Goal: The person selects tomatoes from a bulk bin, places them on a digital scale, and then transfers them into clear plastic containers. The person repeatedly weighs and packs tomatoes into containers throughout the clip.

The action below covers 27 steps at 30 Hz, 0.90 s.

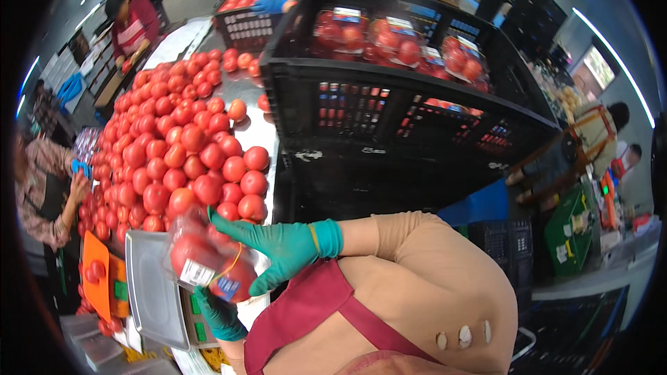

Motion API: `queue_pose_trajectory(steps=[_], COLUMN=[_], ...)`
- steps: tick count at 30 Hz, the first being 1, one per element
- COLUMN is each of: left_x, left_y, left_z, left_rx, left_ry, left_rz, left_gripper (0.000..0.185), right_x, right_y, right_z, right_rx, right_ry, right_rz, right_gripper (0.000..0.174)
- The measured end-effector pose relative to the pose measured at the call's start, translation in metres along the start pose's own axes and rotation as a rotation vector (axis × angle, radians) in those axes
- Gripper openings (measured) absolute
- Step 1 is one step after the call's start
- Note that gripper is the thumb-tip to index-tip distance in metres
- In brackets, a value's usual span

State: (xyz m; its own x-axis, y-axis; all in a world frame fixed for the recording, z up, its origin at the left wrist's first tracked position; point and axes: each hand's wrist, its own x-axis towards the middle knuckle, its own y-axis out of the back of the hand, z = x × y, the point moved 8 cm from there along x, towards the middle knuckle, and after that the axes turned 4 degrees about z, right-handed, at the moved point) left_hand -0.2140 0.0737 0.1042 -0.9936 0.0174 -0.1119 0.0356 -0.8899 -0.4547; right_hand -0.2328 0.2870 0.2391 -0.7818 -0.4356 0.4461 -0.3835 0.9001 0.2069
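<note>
Both hands wear green gloves and hold a clear plastic pack of tomatoes (pixel 195 255), which bears a white label and a blue label. My right hand (pixel 286 245) spreads its thumb and fingers over the pack's near side. Beneath it, my left hand (pixel 221 315) supports the lower edge, its fingers partly hidden. A yellow rubber band (pixel 232 265) crosses the pack beside the labels. Below the pack is the metal pan of a weighing scale (pixel 156 291), with green displays at its side. Loose tomatoes (pixel 172 151) lie heaped on the metal table just beyond.
A tall black plastic crate (pixel 365 73) with packed tomatoes stands right of the heap. An orange scale (pixel 96 276) sits at left, with rubber bands (pixel 213 359) near the bottom. Co-workers stand left and right; a blue-gloved hand (pixel 271 4) touches another tomato crate (pixel 245 26).
</note>
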Motion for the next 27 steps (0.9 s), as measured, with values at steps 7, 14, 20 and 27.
queue_pose_trajectory(steps=[7,14,20,27], left_x=[0.030,0.035,0.034,0.038], left_y=[-0.217,-0.157,-0.148,-0.163], left_z=[0.055,-0.006,-0.068,-0.104], left_rx=[0.165,0.084,0.054,0.106], left_ry=[-0.010,0.041,0.193,0.275], left_rz=[-0.458,-0.359,-0.276,-0.191], left_gripper=[0.095,0.059,0.059,0.061], right_x=[-0.053,-0.174,-0.244,-0.290], right_y=[0.222,0.478,0.604,0.636], right_z=[-0.128,-0.258,-0.205,-0.104], right_rx=[0.223,-1.316,-1.735,-0.083], right_ry=[-0.018,-0.186,-1.077,-0.736], right_rz=[0.507,1.061,0.900,1.398], right_gripper=[0.079,0.072,0.065,0.028])
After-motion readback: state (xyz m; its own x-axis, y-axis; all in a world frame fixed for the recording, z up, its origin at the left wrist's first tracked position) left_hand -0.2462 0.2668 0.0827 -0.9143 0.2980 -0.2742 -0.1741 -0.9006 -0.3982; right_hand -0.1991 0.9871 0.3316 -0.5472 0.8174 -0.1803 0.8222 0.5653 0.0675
